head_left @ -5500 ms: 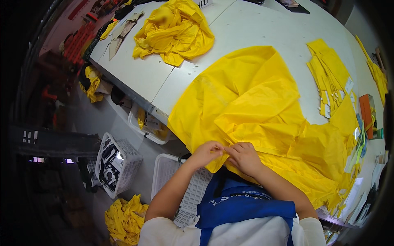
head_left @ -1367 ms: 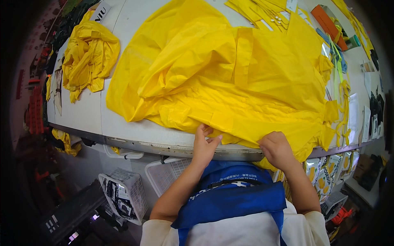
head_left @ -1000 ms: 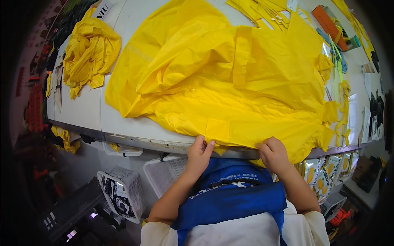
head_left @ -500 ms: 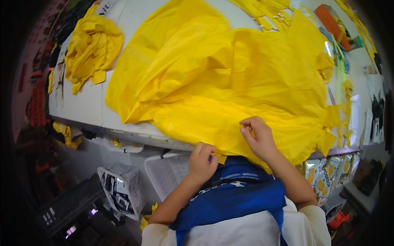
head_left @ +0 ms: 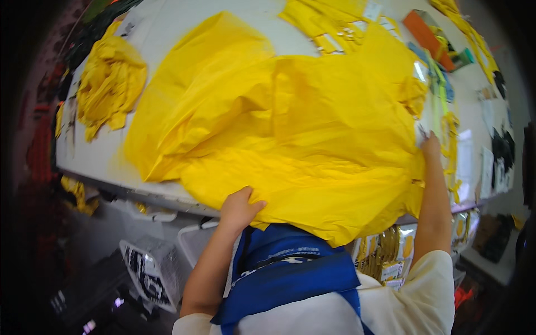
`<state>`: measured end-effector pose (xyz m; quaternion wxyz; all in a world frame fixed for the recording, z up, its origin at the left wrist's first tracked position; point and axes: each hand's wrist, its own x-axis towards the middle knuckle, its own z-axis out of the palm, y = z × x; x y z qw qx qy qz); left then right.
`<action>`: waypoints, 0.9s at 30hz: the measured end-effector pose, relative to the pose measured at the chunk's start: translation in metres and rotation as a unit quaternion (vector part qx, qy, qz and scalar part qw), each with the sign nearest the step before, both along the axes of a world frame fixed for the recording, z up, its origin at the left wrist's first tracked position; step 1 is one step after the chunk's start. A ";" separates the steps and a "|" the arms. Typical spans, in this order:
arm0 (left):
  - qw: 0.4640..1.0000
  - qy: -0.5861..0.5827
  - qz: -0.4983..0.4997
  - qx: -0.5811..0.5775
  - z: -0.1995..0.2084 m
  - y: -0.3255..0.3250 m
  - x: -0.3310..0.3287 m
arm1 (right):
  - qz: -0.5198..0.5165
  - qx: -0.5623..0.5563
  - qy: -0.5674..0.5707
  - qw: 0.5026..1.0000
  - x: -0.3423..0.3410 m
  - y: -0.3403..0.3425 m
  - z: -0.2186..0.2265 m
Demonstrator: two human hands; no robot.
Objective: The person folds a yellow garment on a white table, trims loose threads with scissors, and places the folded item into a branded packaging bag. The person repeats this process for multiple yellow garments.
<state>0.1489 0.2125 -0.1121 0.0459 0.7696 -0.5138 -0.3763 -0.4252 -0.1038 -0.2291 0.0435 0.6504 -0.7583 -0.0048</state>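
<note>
A large piece of thin yellow fabric (head_left: pixel 329 111), wrinkled and partly folded over itself, covers the middle of the white table and drapes over its near edge. At this near edge my left hand (head_left: pixel 239 210) grips the fabric, thumb pointing right and fingertips partly hidden. My right hand (head_left: pixel 431 147) is stretched out past the fabric's right side, its fingers closed near a small dark metallic thing (head_left: pixel 422 130) too small to name. The fabric's near hem hangs against my blue apron (head_left: pixel 285 285).
A crumpled yellow bundle (head_left: pixel 109 84) lies at the table's left. Flat yellow pieces with white labels (head_left: pixel 335 25) lie at the back. An orange box (head_left: pixel 427 36) and green-yellow strips (head_left: pixel 437 95) are at the right. Below stand a white basket (head_left: pixel 153 273) and printed packets (head_left: pixel 385 254).
My right hand has gone from above the fabric's near part out to its right side. The left hand has shifted left along the near edge. The whole view has shifted somewhat.
</note>
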 end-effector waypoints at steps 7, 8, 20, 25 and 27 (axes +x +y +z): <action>0.971 0.066 0.119 -0.195 0.026 0.022 -0.021 | 0.090 -0.280 -0.209 0.933 0.032 0.018 0.066; 0.961 0.073 0.121 -0.238 0.023 0.026 -0.024 | 0.074 -0.259 -0.298 0.916 0.051 0.029 0.082; 0.908 0.054 0.056 -0.413 0.020 0.036 -0.038 | 0.347 0.309 -0.511 0.723 0.367 0.220 0.135; 0.898 0.067 0.061 -0.431 0.014 0.043 -0.036 | 0.365 0.338 -0.490 0.716 0.378 0.217 0.137; 0.897 0.068 0.061 -0.433 0.014 0.044 -0.035 | 0.366 0.333 -0.492 0.716 0.381 0.219 0.138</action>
